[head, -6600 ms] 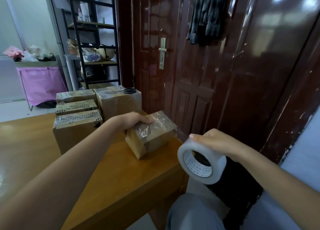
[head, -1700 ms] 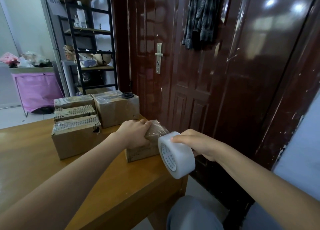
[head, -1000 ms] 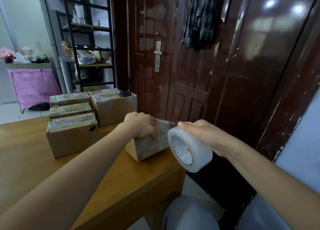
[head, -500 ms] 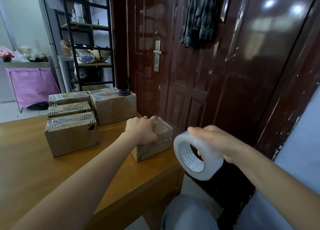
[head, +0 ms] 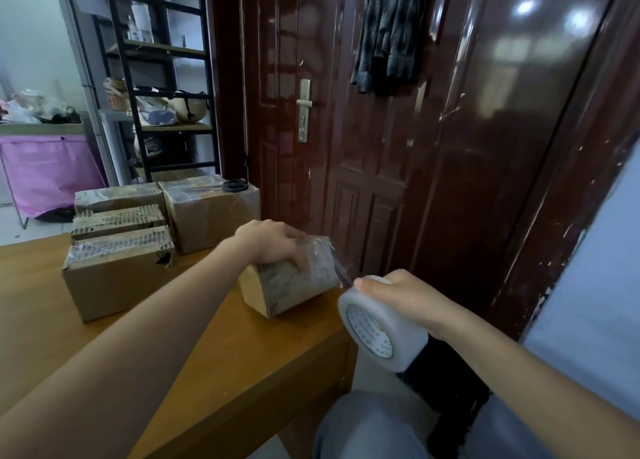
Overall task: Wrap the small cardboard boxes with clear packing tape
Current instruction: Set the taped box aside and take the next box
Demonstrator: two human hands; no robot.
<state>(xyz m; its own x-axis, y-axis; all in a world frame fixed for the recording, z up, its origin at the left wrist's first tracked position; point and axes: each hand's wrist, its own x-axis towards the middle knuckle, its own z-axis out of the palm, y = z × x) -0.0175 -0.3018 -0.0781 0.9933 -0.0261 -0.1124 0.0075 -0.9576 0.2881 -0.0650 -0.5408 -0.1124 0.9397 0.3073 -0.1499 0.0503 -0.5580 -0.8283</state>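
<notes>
Near the counter's [head: 214, 372] right edge, left hand [head: 273, 242] grips a half-wrapped box [head: 294, 282]; right hand [head: 401, 294] clasps the tape roll [head: 381, 334]; more winding likely remains.

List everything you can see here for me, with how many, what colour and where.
small box: one, brown, taped, tilted near the table's right edge
tape roll: one, clear, off the table's right edge, a strip running to the small box
stacked boxes: four, brown, far left of the table
scissors: one pair, black, on the back right box
table: one, wooden, orange-brown
door: dark red, behind the table
shirt: one, grey plaid, hanging on the door
shelf rack: one, black, back left
left hand: on top of the small box
right hand: grips the tape roll
</notes>
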